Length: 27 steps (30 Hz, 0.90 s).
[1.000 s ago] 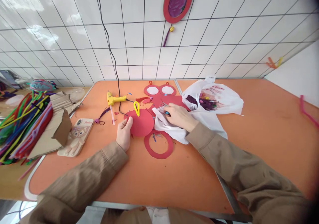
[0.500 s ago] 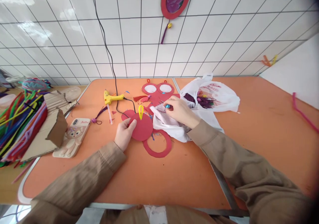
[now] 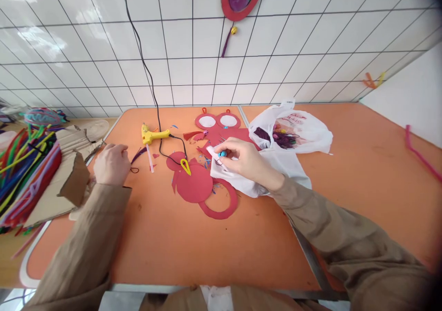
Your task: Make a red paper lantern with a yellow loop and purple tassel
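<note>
A small blue bead or bell [image 3: 222, 154] is pinched in the fingertips of my right hand [image 3: 241, 160], above a white cloth-like sheet [image 3: 235, 178]. My left hand [image 3: 112, 164] is at the left, over the phone and beside the cardboard, its fingers curled; whatever they hold, if anything, is hidden. The red paper disc [image 3: 195, 184] lies on the table with a yellow loop [image 3: 185, 167] at its top edge. A red ring [image 3: 224, 212] lies partly under the disc. Behind them are red pieces with two white circles [image 3: 207, 121].
A yellow glue gun [image 3: 155, 134] with a black cable stands left of centre. Colourful pipe cleaners [image 3: 31, 177] and torn cardboard [image 3: 51, 193] fill the left side. A white plastic bag [image 3: 311, 133] with purple tassels lies at the back right. A red-framed ornament [image 3: 226, 7] hangs on the tiled wall.
My left hand has let go of the red disc and moved left to the phone. The disc now lies lower, its yellow loop tilted. My right hand has shifted slightly left with the blue bead.
</note>
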### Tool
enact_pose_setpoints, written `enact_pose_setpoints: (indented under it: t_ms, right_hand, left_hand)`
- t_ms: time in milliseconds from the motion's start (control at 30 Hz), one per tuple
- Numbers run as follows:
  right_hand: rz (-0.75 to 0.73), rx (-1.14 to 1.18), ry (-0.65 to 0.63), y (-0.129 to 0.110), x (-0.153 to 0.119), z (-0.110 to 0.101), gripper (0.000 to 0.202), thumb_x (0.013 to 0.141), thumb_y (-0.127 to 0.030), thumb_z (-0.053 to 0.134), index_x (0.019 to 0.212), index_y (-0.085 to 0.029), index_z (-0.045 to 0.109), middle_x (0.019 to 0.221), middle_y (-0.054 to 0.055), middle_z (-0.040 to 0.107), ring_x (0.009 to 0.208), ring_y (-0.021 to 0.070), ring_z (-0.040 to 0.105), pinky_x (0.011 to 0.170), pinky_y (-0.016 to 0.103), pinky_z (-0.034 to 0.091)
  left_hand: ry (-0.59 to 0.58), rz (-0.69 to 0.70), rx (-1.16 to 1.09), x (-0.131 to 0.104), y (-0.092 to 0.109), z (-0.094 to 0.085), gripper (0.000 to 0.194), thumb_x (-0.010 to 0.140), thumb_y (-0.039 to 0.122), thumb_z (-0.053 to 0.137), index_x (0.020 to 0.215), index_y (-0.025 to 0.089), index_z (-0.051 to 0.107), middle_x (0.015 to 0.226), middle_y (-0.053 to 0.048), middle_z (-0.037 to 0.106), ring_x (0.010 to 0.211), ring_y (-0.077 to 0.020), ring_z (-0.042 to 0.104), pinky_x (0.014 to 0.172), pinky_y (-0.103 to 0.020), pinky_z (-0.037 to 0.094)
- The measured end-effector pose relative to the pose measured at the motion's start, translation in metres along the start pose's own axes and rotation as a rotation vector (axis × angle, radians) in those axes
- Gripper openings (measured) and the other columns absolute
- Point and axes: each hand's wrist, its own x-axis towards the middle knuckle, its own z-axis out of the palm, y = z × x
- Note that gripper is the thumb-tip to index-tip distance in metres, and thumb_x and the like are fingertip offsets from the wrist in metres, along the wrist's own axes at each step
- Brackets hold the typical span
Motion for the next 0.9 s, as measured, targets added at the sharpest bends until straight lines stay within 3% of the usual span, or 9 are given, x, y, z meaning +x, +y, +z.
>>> enact_pose_setpoints:
  t_ms: [67, 133, 333, 433, 500, 600, 733, 800, 900]
  right_hand:
    - [0.003, 0.054, -0.031, -0.003, -0.002, 0.002, 0.014, 0.078, -0.018, 0.060, 0.088, -0.018, 0.069, 0.089, 0.004, 0.063, 0.074, 0.0145, 0.060, 0.070, 0.031, 0.050]
    - [0.002, 0.080, -0.057, -0.005, -0.003, 0.003, 0.014, 0.077, -0.017, 0.059, 0.088, -0.018, 0.069, 0.090, 0.005, 0.064, 0.077, 0.0154, 0.061, 0.072, 0.032, 0.051]
    - [0.071, 0.233, -0.089, -0.011, -0.004, 0.008, 0.014, 0.075, -0.018, 0.061, 0.086, -0.019, 0.070, 0.087, 0.005, 0.066, 0.079, 0.0165, 0.062, 0.072, 0.032, 0.053]
    - [0.148, 0.369, -0.106, -0.012, -0.004, 0.009, 0.014, 0.073, -0.020, 0.064, 0.086, -0.019, 0.069, 0.087, 0.004, 0.066, 0.076, 0.0158, 0.063, 0.070, 0.031, 0.055]
    - [0.192, 0.427, -0.124, -0.012, -0.004, 0.009, 0.013, 0.073, -0.020, 0.064, 0.085, -0.019, 0.069, 0.084, 0.004, 0.066, 0.073, 0.0155, 0.063, 0.065, 0.030, 0.055]
    - [0.196, 0.454, -0.130, -0.012, -0.003, 0.010, 0.011, 0.072, -0.020, 0.064, 0.082, -0.019, 0.068, 0.083, 0.004, 0.066, 0.070, 0.0154, 0.062, 0.062, 0.030, 0.055]
    - [0.175, 0.433, -0.120, -0.009, 0.000, 0.010, 0.009, 0.072, -0.019, 0.062, 0.080, -0.020, 0.066, 0.084, 0.004, 0.068, 0.067, 0.0141, 0.061, 0.059, 0.028, 0.052]
    - [0.183, 0.423, -0.120, -0.006, 0.001, 0.010, 0.012, 0.071, -0.020, 0.063, 0.082, -0.019, 0.066, 0.083, 0.003, 0.067, 0.067, 0.0141, 0.062, 0.059, 0.028, 0.051]
    - [0.213, 0.421, -0.097, -0.001, 0.005, 0.008, 0.018, 0.069, -0.021, 0.065, 0.086, -0.017, 0.067, 0.080, 0.003, 0.067, 0.071, 0.0154, 0.063, 0.064, 0.029, 0.052]
  left_hand:
    - [-0.234, 0.030, 0.148, 0.008, -0.014, 0.002, 0.035, 0.087, 0.022, 0.041, 0.101, 0.012, 0.071, 0.108, -0.020, 0.070, 0.102, -0.0343, 0.065, 0.074, -0.038, 0.047]
    - [-0.330, 0.075, 0.184, 0.010, -0.019, 0.008, 0.028, 0.084, 0.026, 0.047, 0.088, 0.012, 0.071, 0.101, -0.021, 0.071, 0.099, -0.0363, 0.066, 0.075, -0.039, 0.048]
    - [-0.385, 0.153, 0.141, 0.003, -0.005, 0.022, 0.020, 0.075, 0.019, 0.050, 0.084, 0.013, 0.067, 0.101, -0.021, 0.069, 0.094, -0.0364, 0.067, 0.072, -0.039, 0.049]
    - [-0.415, 0.154, 0.064, 0.002, 0.005, 0.019, 0.012, 0.074, 0.017, 0.051, 0.074, 0.015, 0.062, 0.095, -0.021, 0.069, 0.094, -0.0368, 0.068, 0.072, -0.038, 0.049]
    - [-0.459, 0.140, -0.002, 0.000, 0.010, 0.014, 0.010, 0.074, 0.021, 0.052, 0.070, 0.017, 0.060, 0.083, -0.015, 0.070, 0.084, -0.0316, 0.070, 0.068, -0.035, 0.050]
    - [-0.582, 0.085, -0.297, -0.008, 0.019, 0.003, 0.013, 0.075, 0.031, 0.055, 0.071, 0.019, 0.058, 0.060, -0.003, 0.063, 0.058, -0.0181, 0.064, 0.056, -0.027, 0.050]
    - [-0.937, 0.002, -1.100, -0.028, 0.040, -0.007, 0.023, 0.058, 0.033, 0.074, 0.070, 0.019, 0.060, 0.053, 0.003, 0.057, 0.041, -0.0096, 0.050, 0.036, -0.020, 0.038]
    - [-1.091, -0.030, -1.252, -0.040, 0.053, -0.006, 0.029, 0.055, 0.032, 0.079, 0.070, 0.018, 0.059, 0.059, 0.002, 0.062, 0.037, -0.0068, 0.046, 0.031, -0.019, 0.034]
    - [-1.220, -0.034, -1.362, -0.053, 0.069, 0.003, 0.031, 0.056, 0.030, 0.082, 0.073, 0.016, 0.060, 0.053, 0.003, 0.059, 0.037, -0.0074, 0.048, 0.030, -0.017, 0.036]
